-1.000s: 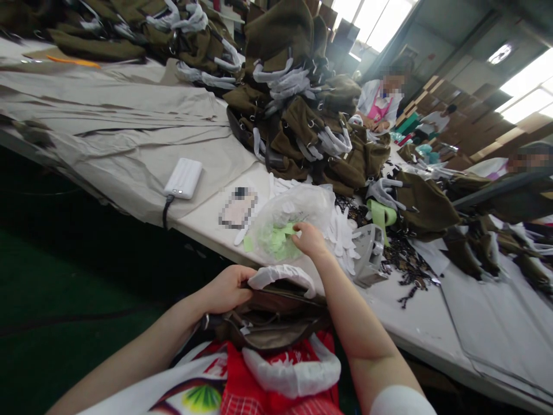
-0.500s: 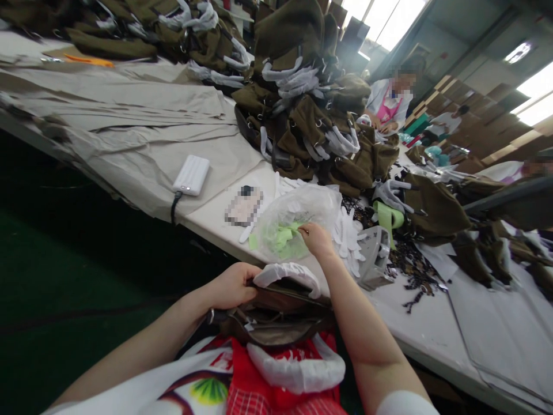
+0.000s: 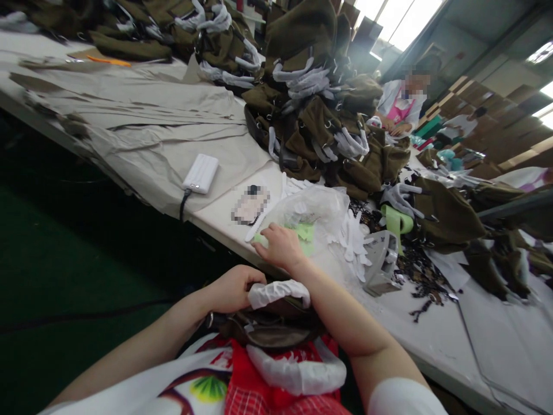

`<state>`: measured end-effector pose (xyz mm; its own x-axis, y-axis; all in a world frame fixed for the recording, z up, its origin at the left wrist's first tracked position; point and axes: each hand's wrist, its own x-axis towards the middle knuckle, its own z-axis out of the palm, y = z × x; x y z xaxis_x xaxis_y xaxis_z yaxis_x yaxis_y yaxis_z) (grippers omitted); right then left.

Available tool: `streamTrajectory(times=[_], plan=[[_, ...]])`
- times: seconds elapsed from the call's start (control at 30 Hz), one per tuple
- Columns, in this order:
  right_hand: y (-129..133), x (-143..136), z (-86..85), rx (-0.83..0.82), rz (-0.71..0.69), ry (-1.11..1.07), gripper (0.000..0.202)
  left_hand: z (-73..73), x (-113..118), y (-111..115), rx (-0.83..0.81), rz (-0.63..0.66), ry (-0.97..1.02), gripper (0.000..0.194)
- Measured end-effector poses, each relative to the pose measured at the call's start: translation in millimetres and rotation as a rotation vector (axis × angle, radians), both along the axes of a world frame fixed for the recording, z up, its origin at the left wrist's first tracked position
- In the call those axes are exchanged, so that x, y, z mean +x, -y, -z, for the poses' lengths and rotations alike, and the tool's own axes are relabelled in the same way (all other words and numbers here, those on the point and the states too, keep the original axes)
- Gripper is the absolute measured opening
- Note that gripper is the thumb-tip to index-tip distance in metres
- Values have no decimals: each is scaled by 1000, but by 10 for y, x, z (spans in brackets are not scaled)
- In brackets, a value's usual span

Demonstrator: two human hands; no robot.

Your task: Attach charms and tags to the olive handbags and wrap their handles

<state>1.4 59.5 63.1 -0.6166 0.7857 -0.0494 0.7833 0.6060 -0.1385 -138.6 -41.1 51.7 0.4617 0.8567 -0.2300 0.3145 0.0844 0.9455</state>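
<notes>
On my lap lies a dark brown handbag (image 3: 280, 337), its mouth gaping and its pale lining showing. White wrapping covers its two handles, the far handle (image 3: 279, 293) and the near handle (image 3: 298, 374). My left hand (image 3: 235, 288) is closed on the bag's upper edge beside the base of the far handle. My right hand (image 3: 280, 248) is over the table's front edge, fingers bent and apart around a pale green slip (image 3: 259, 238). Behind it, more green slips (image 3: 306, 236) lie in a clear plastic bag (image 3: 324, 202).
A phone (image 3: 250, 204) and a white power bank (image 3: 201, 173) with a cable lie left of the plastic bag. White strips (image 3: 355, 245), a grey tape dispenser (image 3: 382, 265) and a green roll (image 3: 400, 222) are to the right. Brown bags (image 3: 319, 124) heap behind; a co-worker (image 3: 401, 109) stands beyond.
My right hand has moved left, from the slips in the plastic bag to the slip near the table edge. My left hand keeps its hold on the handbag. The view has shifted slightly.
</notes>
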Motion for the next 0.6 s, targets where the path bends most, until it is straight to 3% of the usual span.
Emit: streamTrajectory(times=[0.1, 0.2, 0.3, 0.4, 0.43, 0.5, 0.6], plan=[[39, -267, 119, -39, -28, 131, 34, 63, -32, 22, -36, -26, -15, 15], [-48, -271, 113, -89, 17, 164, 25, 116, -42, 8, -73, -58, -3, 16], [-79, 53, -173, -73, 163, -11, 25, 131, -29, -57, -126, -124, 34, 19], [150, 543, -638, 128, 177, -527, 25, 122, 2, -174, -168, -146, 99, 23], [282, 685, -777, 146, 142, -656, 25, 115, 17, -216, -173, -151, 100, 25], [562, 874, -945, -24, -85, -685, 21, 93, 61, -289, -169, -147, 81, 28], [840, 894, -856, -288, -287, -316, 19, 42, 173, -341, -156, -98, 87, 27]])
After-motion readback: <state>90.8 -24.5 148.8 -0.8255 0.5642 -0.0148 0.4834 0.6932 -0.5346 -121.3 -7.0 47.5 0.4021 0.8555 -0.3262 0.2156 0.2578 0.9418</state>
